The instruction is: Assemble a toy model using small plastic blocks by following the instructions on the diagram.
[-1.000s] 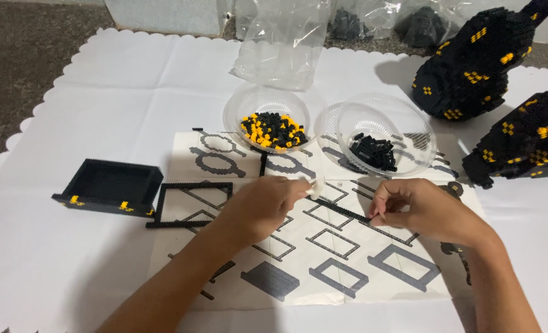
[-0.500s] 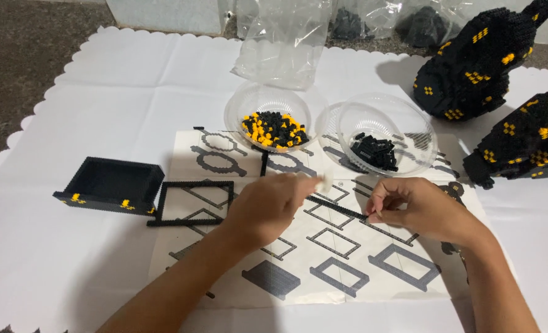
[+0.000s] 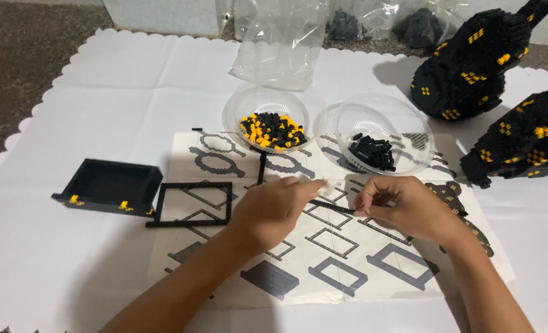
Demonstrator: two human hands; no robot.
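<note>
Left hand [image 3: 274,206]: centre, fingers pinched on left end of thin black strip [image 3: 332,206]
Right hand [image 3: 403,206]: just right of it, fingertips closed on strip's right end
Strip: held between both hands, just above instruction sheet [image 3: 323,253], near middle of white cloth [image 3: 101,80]
Square black frame [image 3: 192,205]: flat on sheet, left of hands
Black box [image 3: 107,185]: further left, yellow studs on near edge
Clear bowl [image 3: 265,102]: far of hands, black and yellow pieces inside
Second clear bowl [image 3: 379,120]: right of first, black pieces only
Two black-and-yellow block models [image 3: 477,68]: far right
Empty plastic bag [image 3: 286,43]: far centre
</note>
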